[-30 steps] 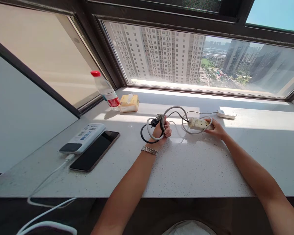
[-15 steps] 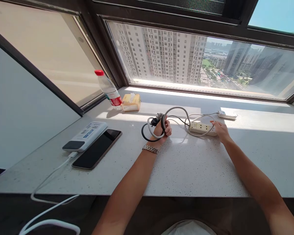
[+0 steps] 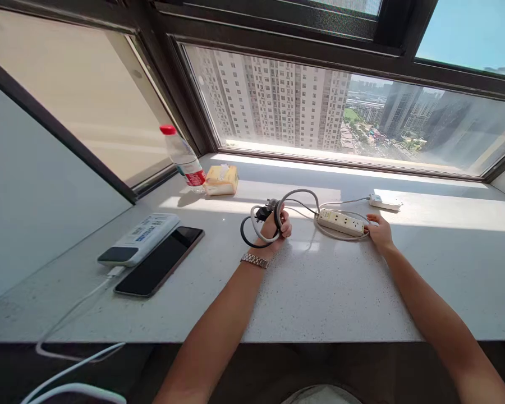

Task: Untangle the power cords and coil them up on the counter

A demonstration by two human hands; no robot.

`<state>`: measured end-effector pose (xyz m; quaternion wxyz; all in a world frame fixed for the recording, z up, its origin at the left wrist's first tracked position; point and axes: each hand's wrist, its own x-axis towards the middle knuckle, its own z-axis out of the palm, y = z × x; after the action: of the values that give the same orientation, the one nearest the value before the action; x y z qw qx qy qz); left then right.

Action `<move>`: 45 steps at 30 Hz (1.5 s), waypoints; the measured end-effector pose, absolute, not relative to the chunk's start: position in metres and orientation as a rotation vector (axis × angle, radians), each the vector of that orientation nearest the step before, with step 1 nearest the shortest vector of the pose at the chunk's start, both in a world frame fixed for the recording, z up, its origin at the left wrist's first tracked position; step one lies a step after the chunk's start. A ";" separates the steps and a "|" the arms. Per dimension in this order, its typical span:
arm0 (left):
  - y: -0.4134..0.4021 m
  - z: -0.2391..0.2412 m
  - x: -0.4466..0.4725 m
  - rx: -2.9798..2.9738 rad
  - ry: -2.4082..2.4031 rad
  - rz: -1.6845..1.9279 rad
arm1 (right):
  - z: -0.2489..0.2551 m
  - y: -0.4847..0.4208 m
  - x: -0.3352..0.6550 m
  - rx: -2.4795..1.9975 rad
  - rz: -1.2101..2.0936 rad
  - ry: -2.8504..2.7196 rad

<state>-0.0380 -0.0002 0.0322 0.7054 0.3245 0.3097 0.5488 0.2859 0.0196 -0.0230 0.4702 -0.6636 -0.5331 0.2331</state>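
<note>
Strips number two, one cream, one white; the left hand has fingers closed around cords, the right hand half-curled at the cream one's end, hold unclear.

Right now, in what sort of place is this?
Probably a high-rise room: a speckled white countertop meets a dark-framed window, through which a tall block and streets far below are visible.

Near the left edge of the white bench, a flat black phone lies right of a white oblong power bank; behind, a clear plastic bottle left of a yellow tissue pack. Rightward, a white block behind a cream oblong power strip.
</note>
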 end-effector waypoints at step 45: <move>0.006 0.027 -0.046 1.151 0.878 0.861 | -0.004 -0.001 0.428 -1.079 0.532 -0.407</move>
<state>-0.0457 0.0059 0.0269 0.6659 0.5098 0.3890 0.3814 0.4282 -0.0007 -0.0038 0.8050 -0.5041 -0.1900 0.2486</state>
